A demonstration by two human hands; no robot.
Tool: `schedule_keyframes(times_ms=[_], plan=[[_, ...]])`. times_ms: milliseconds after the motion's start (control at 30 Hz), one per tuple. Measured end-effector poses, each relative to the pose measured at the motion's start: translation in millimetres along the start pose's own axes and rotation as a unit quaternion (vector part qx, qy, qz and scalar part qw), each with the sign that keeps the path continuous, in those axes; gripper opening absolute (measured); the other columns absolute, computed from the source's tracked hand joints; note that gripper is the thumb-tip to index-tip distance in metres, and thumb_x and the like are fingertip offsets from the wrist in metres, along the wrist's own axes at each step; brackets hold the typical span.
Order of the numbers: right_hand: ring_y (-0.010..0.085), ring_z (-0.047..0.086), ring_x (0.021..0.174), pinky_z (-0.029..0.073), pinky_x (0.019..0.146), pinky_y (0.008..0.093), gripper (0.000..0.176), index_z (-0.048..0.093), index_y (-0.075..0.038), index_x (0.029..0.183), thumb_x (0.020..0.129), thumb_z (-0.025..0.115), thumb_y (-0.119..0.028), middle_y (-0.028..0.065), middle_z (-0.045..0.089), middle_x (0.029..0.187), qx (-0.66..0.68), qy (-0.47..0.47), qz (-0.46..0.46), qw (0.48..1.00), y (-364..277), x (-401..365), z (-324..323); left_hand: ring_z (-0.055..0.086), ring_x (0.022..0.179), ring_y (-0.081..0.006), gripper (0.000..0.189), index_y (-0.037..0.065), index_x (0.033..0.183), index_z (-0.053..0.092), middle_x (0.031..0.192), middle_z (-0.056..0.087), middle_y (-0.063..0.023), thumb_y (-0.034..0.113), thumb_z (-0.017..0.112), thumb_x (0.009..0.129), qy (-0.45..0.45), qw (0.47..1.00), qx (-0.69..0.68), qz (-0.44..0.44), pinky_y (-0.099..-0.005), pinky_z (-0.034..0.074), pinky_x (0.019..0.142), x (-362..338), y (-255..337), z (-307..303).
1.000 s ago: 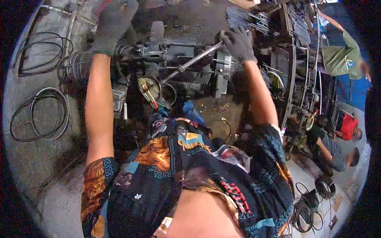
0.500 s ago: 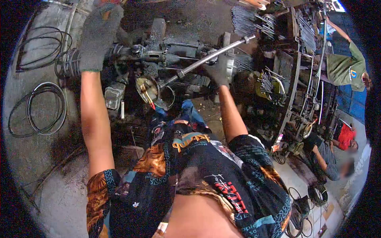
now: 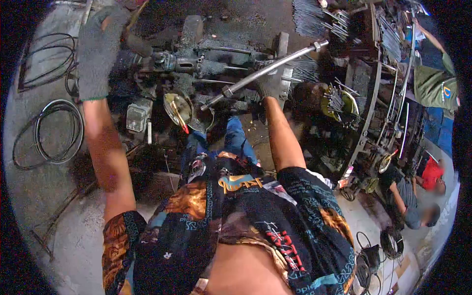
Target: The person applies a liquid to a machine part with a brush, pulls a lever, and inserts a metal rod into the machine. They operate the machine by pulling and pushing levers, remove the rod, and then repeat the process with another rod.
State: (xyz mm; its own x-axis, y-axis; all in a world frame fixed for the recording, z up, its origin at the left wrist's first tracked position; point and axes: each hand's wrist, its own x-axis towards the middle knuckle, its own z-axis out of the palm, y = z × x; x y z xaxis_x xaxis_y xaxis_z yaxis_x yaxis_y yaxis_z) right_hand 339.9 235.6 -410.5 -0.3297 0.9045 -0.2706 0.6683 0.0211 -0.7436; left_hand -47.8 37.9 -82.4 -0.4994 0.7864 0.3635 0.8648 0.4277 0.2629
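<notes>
My left hand (image 3: pixel 101 54), in a grey knit glove, is over the left end of a dark, greasy machine (image 3: pixel 187 65); its fingers are partly hidden and blurred, its thumb pointing toward the machine. A long steel rod (image 3: pixel 268 70) with a collar near each end lies diagonally over the machine's right side. My right hand (image 3: pixel 269 87), also gloved, is under the rod beside an upright metal bar (image 3: pixel 285 73); its fingers are hidden and I cannot tell what they hold. Near the rod's lower end sits a round dish (image 3: pixel 171 104) with a red-tipped brush (image 3: pixel 183 123) in it.
Coiled cable (image 3: pixel 58 132) lies on the floor at left. A small box-like container (image 3: pixel 138 117) stands below the machine. To the right are a yellowish tub of metal rods (image 3: pixel 340 102), bundles of thin rods (image 3: pixel 307 19) and a long metal frame (image 3: pixel 366 113). Other people are at the far right.
My left hand has moved left along the machine's end. My right hand has shifted slightly left and up under the rod. The view has tilted a little.
</notes>
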Motion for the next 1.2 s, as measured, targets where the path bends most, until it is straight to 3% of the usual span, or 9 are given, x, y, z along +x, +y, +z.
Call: schedule_keyframes(times_ms=[67,133,233,300,533,733,900,1067,1200], plan=[[0.0258,0.057,0.090,0.053,0.084,0.0358,0.078,0.044,-0.002,0.140,0.079,0.086,-0.028,0.0113,0.057,0.107,0.043,0.080,-0.167,0.982,4.0,-6.1,1.9,0.067,0.099,-0.0275,0.032,0.006,0.119,0.069,0.103,0.072,-0.0127,0.029,0.065,0.097,-0.025,0.997,0.054,0.047,-0.0400,0.051,0.093,5.7,-11.0,1.4],[0.0275,0.057,0.086,0.054,0.084,0.0364,0.075,0.046,0.000,0.136,0.079,0.086,-0.029,0.0115,0.058,0.099,0.206,-0.007,-0.039,0.978,-52.9,-40.6,-32.1,0.067,0.102,-0.0304,0.031,0.008,0.122,0.067,0.105,0.071,-0.0142,0.026,0.063,0.098,-0.061,0.979,0.138,0.135,-0.0413,0.051,0.096,11.2,-18.6,0.1],[0.0257,0.063,0.087,0.054,0.088,0.0375,0.073,0.056,0.002,0.135,0.079,0.086,-0.033,0.0153,0.065,0.095,-0.197,0.181,-0.173,0.948,-44.7,-67.8,-41.2,0.067,0.106,-0.0333,0.030,0.010,0.126,0.066,0.108,0.071,-0.0157,0.023,0.062,0.099,-0.097,0.942,0.224,0.231,-0.0427,0.051,0.099,16.0,1.6,-2.5],[0.0246,0.066,0.093,0.054,0.089,0.0372,0.069,0.058,0.002,0.136,0.082,0.084,-0.032,0.0162,0.068,0.102,-0.125,0.144,-0.124,0.974,-24.3,-90.8,-34.0,0.069,0.104,-0.0246,0.028,0.001,0.116,0.066,0.107,0.068,-0.0132,0.026,0.062,0.103,-0.100,0.898,-0.355,-0.240,-0.0391,0.055,0.082,9.6,45.8,-3.6],[0.0235,0.068,0.110,0.052,0.095,0.0367,0.049,0.064,-0.001,0.133,0.092,0.074,-0.026,0.0164,0.071,0.126,0.060,-0.204,0.049,0.976,-9.4,-172.3,9.4,0.063,0.090,-0.0122,0.018,0.005,0.109,0.063,0.095,0.063,-0.0036,0.021,0.065,0.101,0.064,0.884,-0.458,-0.071,-0.0314,0.051,0.076,11.4,46.8,24.7],[0.0345,0.069,0.110,0.052,0.096,0.0440,0.052,0.063,-0.003,0.132,0.091,0.073,-0.032,0.0218,0.070,0.123,-0.074,-0.187,-0.049,0.978,-84.7,-160.9,70.9,0.062,0.083,-0.0125,0.015,0.006,0.106,0.062,0.090,0.061,-0.0028,0.021,0.063,0.103,-0.040,0.837,-0.546,0.016,-0.0309,0.052,0.073,11.4,25.8,20.0],[0.0386,0.067,0.109,0.053,0.092,0.0439,0.054,0.061,-0.002,0.129,0.085,0.076,-0.030,0.0243,0.069,0.117,-0.022,0.031,-0.052,0.998,-128.2,-112.6,167.3,0.061,0.072,-0.0104,0.015,0.004,0.107,0.062,0.085,0.064,-0.0045,0.019,0.062,0.103,-0.146,0.776,-0.600,-0.131,-0.0282,0.051,0.063,7.2,17.8,-11.6],[0.0386,0.067,0.109,0.052,0.093,0.0441,0.060,0.057,0.003,0.125,0.079,0.079,-0.028,0.0257,0.068,0.120,0.148,-0.084,-0.012,0.985,-132.8,-113.9,149.9,0.059,0.072,-0.0102,0.014,0.004,0.105,0.064,0.085,0.064,-0.0021,0.018,0.062,0.104,-0.077,0.841,-0.535,-0.014,-0.0287,0.050,0.064,9.6,0.7,11.3],[0.0439,0.065,0.097,0.052,0.088,0.0496,0.048,0.060,0.001,0.124,0.082,0.072,-0.020,0.0260,0.066,0.111,-0.046,0.093,-0.172,0.980,-138.6,-171.0,165.5,0.057,0.075,-0.0093,0.014,0.005,0.102,0.065,0.084,0.062,0.0002,0.018,0.061,0.105,-0.096,0.862,-0.498,0.002,-0.0289,0.048,0.064,10.0,5.1,-6.7]])
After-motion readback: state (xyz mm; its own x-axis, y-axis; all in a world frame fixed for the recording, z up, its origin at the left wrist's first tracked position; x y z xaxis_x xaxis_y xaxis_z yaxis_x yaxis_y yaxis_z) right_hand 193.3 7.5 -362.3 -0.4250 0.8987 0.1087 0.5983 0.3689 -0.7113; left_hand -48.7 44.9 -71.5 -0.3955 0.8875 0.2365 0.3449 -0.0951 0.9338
